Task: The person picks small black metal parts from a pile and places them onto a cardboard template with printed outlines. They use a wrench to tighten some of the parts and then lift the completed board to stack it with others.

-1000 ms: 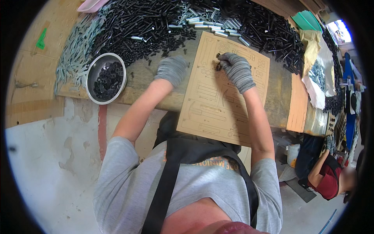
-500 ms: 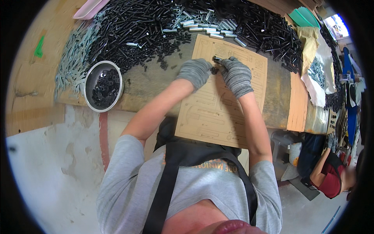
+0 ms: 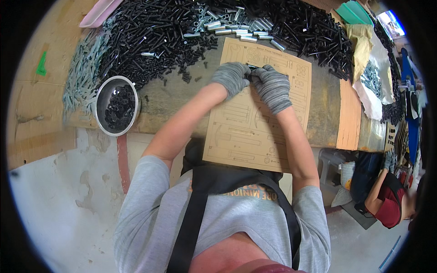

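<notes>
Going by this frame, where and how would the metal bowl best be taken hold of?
Probably by the near rim of the metal bowl, from the person's side: fingers under the lip, thumb over it. The round lip stands exposed there, at the front edge of the bench, while the pile of screws crowds its far side. The loose black parts inside suggest keeping it level.

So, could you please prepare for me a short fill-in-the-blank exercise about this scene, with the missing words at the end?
1. The left hand and the right hand both wear grey ____.
2. As the person sees it, the bowl is to the ____ of the printed sheet.
3. In colour, the heaped bolts are ____.

Missing words: gloves; left; black.
</notes>
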The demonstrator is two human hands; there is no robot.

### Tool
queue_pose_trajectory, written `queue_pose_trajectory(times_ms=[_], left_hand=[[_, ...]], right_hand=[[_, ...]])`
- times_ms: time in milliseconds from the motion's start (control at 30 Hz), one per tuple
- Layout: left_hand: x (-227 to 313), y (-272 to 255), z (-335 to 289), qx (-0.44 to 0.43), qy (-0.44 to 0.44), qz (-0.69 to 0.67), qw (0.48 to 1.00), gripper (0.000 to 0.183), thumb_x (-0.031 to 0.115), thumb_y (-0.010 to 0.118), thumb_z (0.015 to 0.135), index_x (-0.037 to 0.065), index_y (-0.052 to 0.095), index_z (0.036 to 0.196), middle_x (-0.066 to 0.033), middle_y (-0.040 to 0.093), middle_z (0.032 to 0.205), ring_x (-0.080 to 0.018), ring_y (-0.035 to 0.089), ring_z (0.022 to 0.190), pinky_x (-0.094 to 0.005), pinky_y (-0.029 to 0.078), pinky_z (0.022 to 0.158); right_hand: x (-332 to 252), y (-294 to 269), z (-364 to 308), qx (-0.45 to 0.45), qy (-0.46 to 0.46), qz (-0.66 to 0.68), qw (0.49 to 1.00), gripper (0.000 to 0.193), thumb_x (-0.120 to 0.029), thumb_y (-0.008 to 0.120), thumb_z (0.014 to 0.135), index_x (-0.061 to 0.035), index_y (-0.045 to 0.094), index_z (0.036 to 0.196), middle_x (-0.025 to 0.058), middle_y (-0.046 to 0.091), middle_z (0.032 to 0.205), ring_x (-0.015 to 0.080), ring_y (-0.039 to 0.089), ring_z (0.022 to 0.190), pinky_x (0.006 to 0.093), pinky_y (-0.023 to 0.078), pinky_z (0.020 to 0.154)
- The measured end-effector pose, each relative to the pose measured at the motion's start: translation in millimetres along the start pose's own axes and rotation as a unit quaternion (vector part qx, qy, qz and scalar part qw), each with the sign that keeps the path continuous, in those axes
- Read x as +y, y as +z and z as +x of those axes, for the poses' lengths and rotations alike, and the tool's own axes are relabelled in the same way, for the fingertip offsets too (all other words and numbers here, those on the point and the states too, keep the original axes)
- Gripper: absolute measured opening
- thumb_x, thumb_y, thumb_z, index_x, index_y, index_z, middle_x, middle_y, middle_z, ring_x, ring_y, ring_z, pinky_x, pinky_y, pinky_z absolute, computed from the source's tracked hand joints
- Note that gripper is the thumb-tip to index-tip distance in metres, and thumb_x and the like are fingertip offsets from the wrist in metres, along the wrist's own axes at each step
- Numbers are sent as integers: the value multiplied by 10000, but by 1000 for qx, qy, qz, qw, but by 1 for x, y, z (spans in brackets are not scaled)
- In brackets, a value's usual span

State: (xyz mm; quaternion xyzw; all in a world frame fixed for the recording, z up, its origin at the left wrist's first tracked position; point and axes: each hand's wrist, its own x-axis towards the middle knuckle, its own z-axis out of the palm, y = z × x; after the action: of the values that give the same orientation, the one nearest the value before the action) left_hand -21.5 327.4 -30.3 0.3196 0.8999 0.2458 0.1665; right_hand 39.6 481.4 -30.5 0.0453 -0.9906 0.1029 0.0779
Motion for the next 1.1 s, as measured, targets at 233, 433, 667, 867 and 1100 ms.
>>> queue_pose_trajectory(times_ms=[233, 433, 667, 867, 1100], left_hand=[[0, 0, -3, 7, -1, -15, 1000, 337, 228, 673, 788, 92, 652, 1096, -142, 660, 997, -293, 630, 928, -377, 490, 843], [-8, 8, -26, 103, -23, -23, 994, 294, 273, 633, 823, 98, 671, 1056, -131, 644, 1019, -295, 615, 963, -378, 475, 870], [-3, 16, -27, 94, -21, 50, 994, 281, 296, 539, 879, 83, 683, 994, -110, 630, 955, -299, 601, 937, -386, 475, 841], [5, 10, -32, 113, -54, 0, 992, 297, 285, 573, 862, 71, 673, 1043, -132, 645, 1024, -293, 607, 983, -379, 469, 877], [40, 28, -7, 80, 84, -1, 993, 388, 242, 617, 827, 48, 605, 1163, -168, 622, 1121, -328, 591, 1034, -391, 458, 909]], right_hand=[[-10, 4, -6, 23, 39, 3, 999, 141, -248, 635, 819, -147, 678, 907, 61, 651, 854, 267, 630, 751, 384, 495, 646], [-5, -4, -20, 29, 54, 23, 998, 143, -225, 577, 851, -116, 670, 855, 96, 633, 808, 294, 626, 717, 410, 504, 630], [-12, 4, -18, 0, 41, 16, 999, 152, -239, 632, 820, -102, 692, 843, 88, 642, 758, 287, 622, 753, 404, 486, 668], [18, -13, -39, 101, 71, 48, 991, 161, -244, 586, 843, -114, 677, 868, 114, 645, 815, 303, 632, 747, 411, 511, 672], [63, -28, -68, -9, 170, 126, 977, 214, -287, 635, 808, -122, 703, 926, 94, 680, 899, 279, 640, 811, 382, 508, 735]])
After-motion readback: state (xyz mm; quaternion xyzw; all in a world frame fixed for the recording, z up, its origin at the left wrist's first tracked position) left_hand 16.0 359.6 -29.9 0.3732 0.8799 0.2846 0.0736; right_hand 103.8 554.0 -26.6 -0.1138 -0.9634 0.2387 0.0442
